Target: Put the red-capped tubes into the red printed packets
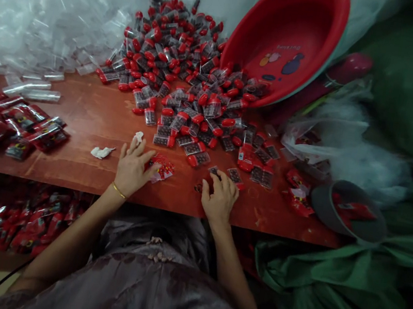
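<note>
My left hand [134, 168], a gold bangle on its wrist, is over the tabletop with its fingers spread. Its thumb and index finger reach to a small red patterned packet or sheet [162, 168] lying flat. Nothing shows gripped in it. To the right, my right hand [220, 196] is low over the table, fingers bent and apart. Its fingertips are beside a small dark piece [213, 169], and another dark bit [198, 187] lies by the thumb; contact is unclear. Beyond both hands spreads a heap of clear tubes with red caps and dark contents [175, 102].
A red basin [288, 37] leans at the heap's right. Empty clear tubes [49, 9] pile at back left, above filled red packets [11, 126]. Crumpled white scraps [102, 152] lie left. A grey bucket [349, 214] stands right; more red packets [31, 221] sit below the table edge.
</note>
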`<action>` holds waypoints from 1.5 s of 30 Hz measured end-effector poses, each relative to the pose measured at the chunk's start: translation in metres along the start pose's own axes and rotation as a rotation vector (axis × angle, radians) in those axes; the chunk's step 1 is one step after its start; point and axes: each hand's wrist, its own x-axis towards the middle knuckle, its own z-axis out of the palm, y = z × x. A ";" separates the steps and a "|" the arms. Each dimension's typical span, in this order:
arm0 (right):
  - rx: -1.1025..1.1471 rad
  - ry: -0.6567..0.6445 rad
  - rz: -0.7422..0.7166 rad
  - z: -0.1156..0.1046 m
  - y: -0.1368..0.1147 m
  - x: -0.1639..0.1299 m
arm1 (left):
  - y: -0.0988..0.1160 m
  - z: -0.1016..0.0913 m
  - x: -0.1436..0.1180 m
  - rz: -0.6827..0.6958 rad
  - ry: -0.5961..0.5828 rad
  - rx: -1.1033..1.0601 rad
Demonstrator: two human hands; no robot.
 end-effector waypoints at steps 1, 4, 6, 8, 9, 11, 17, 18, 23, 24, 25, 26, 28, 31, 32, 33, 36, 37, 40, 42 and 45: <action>0.002 0.006 -0.002 0.000 0.000 0.000 | -0.001 0.002 -0.003 0.046 -0.063 -0.012; 0.015 0.011 0.001 0.001 0.001 0.000 | -0.006 0.011 -0.010 0.071 -0.120 -0.041; 0.022 0.005 0.006 0.001 0.001 0.000 | -0.007 0.017 -0.011 0.043 -0.084 -0.065; 0.020 0.015 0.006 0.000 0.000 -0.001 | -0.005 0.022 -0.011 0.019 -0.042 -0.094; 0.016 0.030 0.002 0.000 0.000 -0.001 | -0.004 0.023 -0.010 0.011 -0.026 -0.106; 0.004 0.065 -0.009 -0.002 -0.001 -0.002 | -0.001 0.023 -0.009 -0.007 -0.009 -0.123; -0.005 0.099 -0.036 -0.005 -0.004 -0.004 | -0.003 0.019 -0.013 -0.034 -0.075 -0.161; -0.005 0.101 -0.034 -0.005 -0.004 -0.003 | -0.004 0.020 -0.014 -0.039 -0.072 -0.154; 0.024 0.110 -0.034 -0.009 -0.009 -0.002 | 0.001 0.025 -0.008 -0.115 0.008 -0.202; 0.060 0.109 -0.030 -0.011 -0.013 -0.003 | 0.004 0.024 -0.005 -0.137 0.026 -0.218; 0.116 0.099 -0.021 -0.014 -0.019 -0.003 | 0.008 0.023 -0.003 -0.158 0.045 -0.228; 0.200 0.074 -0.012 -0.017 -0.027 -0.003 | 0.012 0.020 -0.001 -0.177 0.066 -0.235; 0.443 -0.018 0.031 -0.022 -0.046 -0.002 | 0.023 0.014 0.002 -0.202 0.107 -0.256; 0.897 -0.213 0.192 -0.022 -0.076 0.008 | 0.038 0.004 0.003 -0.196 0.132 -0.344; 1.016 -0.266 0.254 -0.021 -0.084 0.013 | 0.043 0.002 0.002 -0.191 0.135 -0.391; 1.094 -0.302 0.296 -0.019 -0.091 0.018 | 0.046 0.001 0.000 -0.191 0.137 -0.453; 1.133 -0.307 0.329 -0.015 -0.099 0.028 | 0.055 -0.002 -0.005 -0.275 0.124 -0.778; 1.103 -0.288 0.328 -0.015 -0.098 0.029 | 0.057 -0.002 -0.007 -0.342 0.102 -0.929; 1.007 -0.231 0.319 -0.016 -0.092 0.027 | 0.063 -0.004 -0.010 -0.620 -0.086 -1.353; 0.947 -0.202 0.300 -0.017 -0.088 0.022 | 0.067 -0.005 -0.012 -0.776 -0.201 -1.513; 0.878 -0.193 0.254 -0.017 -0.085 0.016 | 0.071 -0.005 -0.012 -0.922 -0.274 -1.603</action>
